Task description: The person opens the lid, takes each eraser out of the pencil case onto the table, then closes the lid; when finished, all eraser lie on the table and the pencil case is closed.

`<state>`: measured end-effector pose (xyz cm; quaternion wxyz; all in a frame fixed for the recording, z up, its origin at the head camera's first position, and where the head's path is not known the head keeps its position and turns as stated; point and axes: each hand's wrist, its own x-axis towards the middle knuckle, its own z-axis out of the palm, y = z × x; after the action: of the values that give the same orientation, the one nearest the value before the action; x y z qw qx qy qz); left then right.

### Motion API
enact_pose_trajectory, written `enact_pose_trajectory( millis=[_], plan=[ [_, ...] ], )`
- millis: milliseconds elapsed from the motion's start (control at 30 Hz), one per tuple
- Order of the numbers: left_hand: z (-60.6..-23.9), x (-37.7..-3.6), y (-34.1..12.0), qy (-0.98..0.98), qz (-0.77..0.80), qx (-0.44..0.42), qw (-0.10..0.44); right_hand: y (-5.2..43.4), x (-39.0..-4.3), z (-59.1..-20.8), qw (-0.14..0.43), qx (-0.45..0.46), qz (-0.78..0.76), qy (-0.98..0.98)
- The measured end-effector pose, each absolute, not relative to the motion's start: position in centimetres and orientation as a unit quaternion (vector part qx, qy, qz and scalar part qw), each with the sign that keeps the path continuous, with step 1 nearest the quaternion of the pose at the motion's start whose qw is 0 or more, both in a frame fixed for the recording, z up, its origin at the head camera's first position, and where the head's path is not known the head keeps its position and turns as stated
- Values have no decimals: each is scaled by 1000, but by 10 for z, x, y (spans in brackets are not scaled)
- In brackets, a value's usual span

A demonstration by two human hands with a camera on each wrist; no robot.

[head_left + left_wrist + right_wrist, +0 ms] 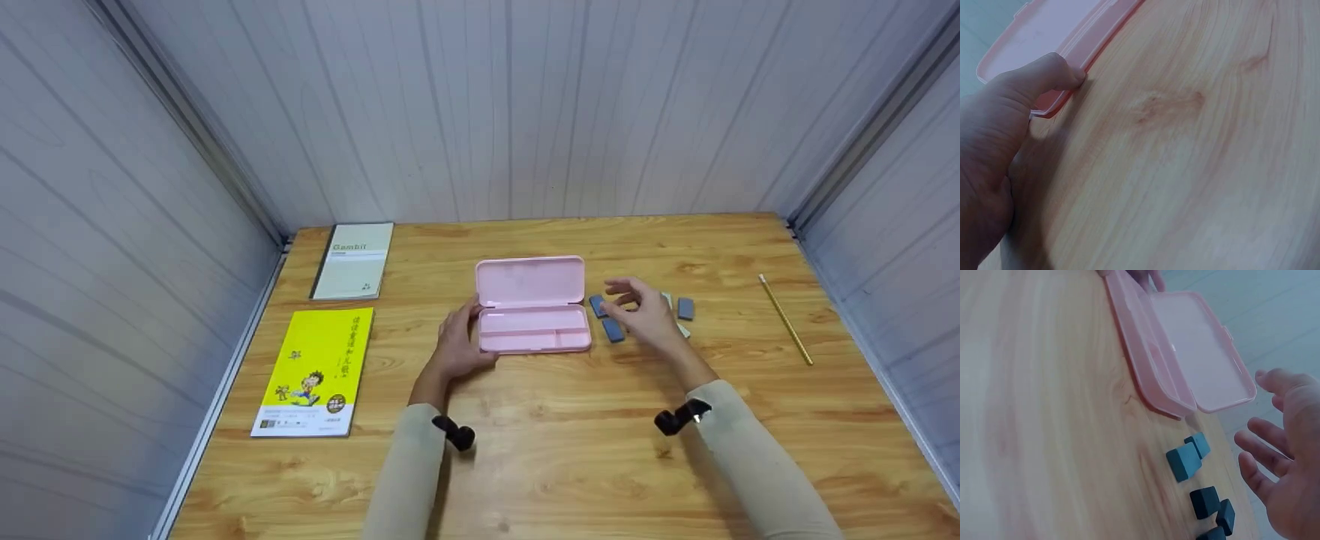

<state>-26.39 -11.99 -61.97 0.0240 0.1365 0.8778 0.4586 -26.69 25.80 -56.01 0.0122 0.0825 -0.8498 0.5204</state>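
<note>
Wooden table (570,465) — one open pink case (532,304), five blue-grey blocks (1184,460).

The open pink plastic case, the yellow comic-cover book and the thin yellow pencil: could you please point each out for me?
Open pink plastic case (531,282): head view, on the inside of the raised lid.
Yellow comic-cover book (322,352): head view, on the middle of its cover.
Thin yellow pencil (785,320): head view, on the middle of its shaft.
</note>
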Motion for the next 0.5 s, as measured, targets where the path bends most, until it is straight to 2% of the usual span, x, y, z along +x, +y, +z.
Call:
enact_pose_trajectory(
  millis=[500],
  plan=[
    [-620, -264, -121, 879, 456, 135, 32, 231, -299, -564, -12, 60, 573, -817]
  ],
)
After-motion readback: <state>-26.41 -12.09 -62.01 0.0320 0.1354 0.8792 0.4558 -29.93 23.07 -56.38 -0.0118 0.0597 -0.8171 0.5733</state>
